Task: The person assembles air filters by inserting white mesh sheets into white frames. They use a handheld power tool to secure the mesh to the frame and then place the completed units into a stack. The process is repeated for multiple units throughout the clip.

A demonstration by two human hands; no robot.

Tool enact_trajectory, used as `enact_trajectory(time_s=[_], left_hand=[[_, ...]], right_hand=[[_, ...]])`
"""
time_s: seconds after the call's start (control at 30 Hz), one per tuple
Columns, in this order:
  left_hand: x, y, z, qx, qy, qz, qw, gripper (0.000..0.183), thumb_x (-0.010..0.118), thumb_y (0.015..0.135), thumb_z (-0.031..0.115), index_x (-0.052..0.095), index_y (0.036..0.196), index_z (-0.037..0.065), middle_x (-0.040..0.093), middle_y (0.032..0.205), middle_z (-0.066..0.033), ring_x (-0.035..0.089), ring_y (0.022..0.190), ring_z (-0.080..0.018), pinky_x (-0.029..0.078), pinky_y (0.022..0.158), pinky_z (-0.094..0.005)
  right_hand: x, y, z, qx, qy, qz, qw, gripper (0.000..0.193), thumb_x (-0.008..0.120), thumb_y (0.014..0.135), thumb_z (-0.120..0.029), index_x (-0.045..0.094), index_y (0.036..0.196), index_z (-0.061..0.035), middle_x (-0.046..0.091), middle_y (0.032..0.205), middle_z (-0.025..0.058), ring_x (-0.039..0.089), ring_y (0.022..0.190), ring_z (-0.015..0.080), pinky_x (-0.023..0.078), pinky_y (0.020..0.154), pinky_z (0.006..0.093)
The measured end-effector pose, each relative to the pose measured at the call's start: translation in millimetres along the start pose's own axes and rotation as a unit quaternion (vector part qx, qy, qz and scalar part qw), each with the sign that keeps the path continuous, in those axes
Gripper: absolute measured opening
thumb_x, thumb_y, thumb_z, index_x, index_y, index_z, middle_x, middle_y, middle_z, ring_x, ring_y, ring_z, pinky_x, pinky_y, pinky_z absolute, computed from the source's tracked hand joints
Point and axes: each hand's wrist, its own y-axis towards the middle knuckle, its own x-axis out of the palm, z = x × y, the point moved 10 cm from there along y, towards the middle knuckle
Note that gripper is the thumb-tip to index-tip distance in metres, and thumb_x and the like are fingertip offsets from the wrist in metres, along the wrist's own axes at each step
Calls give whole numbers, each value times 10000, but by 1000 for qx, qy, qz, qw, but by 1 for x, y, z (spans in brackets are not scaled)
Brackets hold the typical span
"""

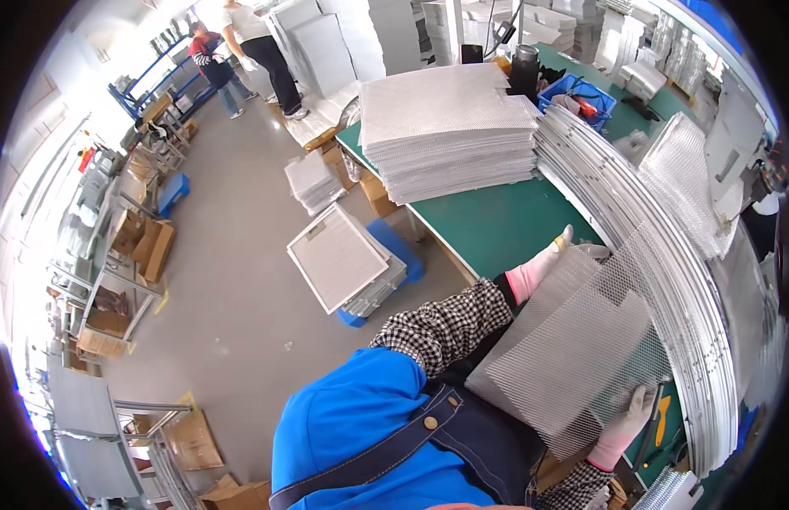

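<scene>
Worktable [488,223] shows through mesh [569,344]; blue basket [602,120] holds oddments [587,109].

Reaches left arm [420,340] forward and across to the right, slightly bent. Points left hand [543,262] away from torso [369,425], with fingers extended and held close together; can't confirm grip. Holds right forearm [575,487] low by the bottom edge, mostly out of view. Angles right hand [622,429] forward and a bit right, nearer to torso than left hand, with fingers partly extended; can't confirm grip here either. Wears pale gloves [614,444], pink at wrists, plus black-and-white checked sleeves [450,327] on both forearms.
</scene>
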Motion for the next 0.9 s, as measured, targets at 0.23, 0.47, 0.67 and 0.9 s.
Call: enact_trajectory(time_s=[0.23,0.47,0.67,0.9], left_hand=[[-10,6,-22,-32,-76,33,996,955,355,954,741,421,1436,-81,515,1395,-208,554,1210,-280,450,1075,-365],[-16,7,-14,-4,-1,89,996,880,472,944,705,520,1333,-83,604,1261,-213,615,1104,-275,517,981,-378],[-7,11,-9,-24,-67,101,992,837,509,946,682,553,1289,-81,639,1206,-198,635,1050,-269,533,951,-383],[-14,3,0,-9,-17,132,991,693,557,953,631,585,1207,-13,632,1146,-168,632,1015,-236,545,880,-369]], right_hand=[[3,4,11,4,9,-40,999,396,467,1065,-185,451,1350,90,530,1315,174,525,1152,258,401,1051,373],[-6,8,10,0,41,-32,999,420,485,1051,-183,444,1368,89,523,1356,156,517,1208,236,381,1066,350],[13,2,-19,0,53,-46,997,458,494,1041,-158,383,1430,55,530,1331,145,511,1192,218,370,1071,362],[9,3,-6,1,77,-53,996,435,509,1019,-134,409,1389,71,528,1333,145,496,1215,213,351,1090,362]])
